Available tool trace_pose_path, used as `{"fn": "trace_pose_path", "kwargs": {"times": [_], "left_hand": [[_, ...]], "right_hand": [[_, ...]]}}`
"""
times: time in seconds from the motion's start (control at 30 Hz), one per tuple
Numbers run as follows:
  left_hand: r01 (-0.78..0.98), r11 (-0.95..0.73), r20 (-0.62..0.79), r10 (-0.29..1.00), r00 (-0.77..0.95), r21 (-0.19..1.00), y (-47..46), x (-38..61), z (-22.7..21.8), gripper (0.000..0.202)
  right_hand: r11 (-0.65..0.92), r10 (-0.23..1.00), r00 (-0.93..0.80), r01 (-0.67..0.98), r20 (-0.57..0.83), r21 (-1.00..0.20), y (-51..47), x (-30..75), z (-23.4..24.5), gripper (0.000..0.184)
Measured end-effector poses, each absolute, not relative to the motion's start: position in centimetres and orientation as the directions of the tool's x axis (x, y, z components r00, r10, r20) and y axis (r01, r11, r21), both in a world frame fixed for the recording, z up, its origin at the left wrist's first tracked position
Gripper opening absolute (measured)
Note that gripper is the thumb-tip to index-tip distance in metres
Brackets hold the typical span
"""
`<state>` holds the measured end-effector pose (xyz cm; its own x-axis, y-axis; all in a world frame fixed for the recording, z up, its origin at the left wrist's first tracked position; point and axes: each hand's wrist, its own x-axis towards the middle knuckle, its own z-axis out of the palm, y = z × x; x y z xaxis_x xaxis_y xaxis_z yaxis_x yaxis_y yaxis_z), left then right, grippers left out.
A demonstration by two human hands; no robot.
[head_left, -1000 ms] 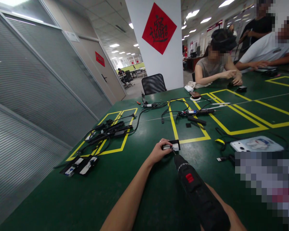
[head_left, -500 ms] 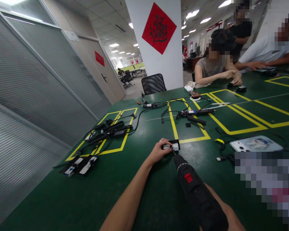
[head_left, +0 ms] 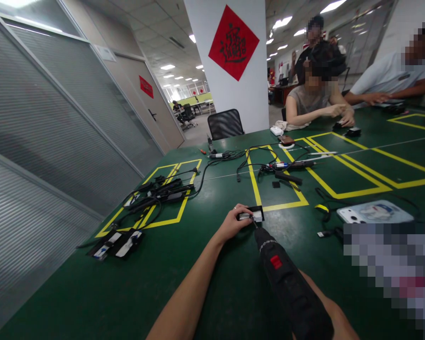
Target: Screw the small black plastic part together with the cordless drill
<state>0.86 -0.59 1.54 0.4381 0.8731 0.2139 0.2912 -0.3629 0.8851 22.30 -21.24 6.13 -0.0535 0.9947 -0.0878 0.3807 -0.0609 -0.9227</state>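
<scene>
My left hand (head_left: 233,224) pinches a small black part with a white label (head_left: 252,215) flat against the green table (head_left: 198,283), just below a yellow tape line. My right hand (head_left: 335,323), mostly hidden at the bottom edge, grips a black electric screwdriver with a red button (head_left: 286,278). The screwdriver's tip touches the small part's near right corner.
A pile of black cables and parts (head_left: 159,191) lies in a yellow-taped square at left, with two labelled black parts (head_left: 116,243) nearer. More tools and cables (head_left: 286,166) lie ahead. A phone (head_left: 373,212) rests at right. Other people sit at the far right; a black chair (head_left: 225,123) stands behind.
My hands and the screwdriver have stayed in place. A person standing in the background has walked to the left behind the seated one.
</scene>
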Motion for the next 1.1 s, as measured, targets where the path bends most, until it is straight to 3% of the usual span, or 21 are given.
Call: {"fn": "trace_pose_path", "kwargs": {"times": [1.1], "left_hand": [[0.292,-0.363,0.210,0.870,0.447,0.885,-0.40,0.73,1.13,0.018]], "right_hand": [[-0.041,0.998,-0.023,0.386,-0.054,-0.922,-21.30,22.33,5.23,0.064]]}}
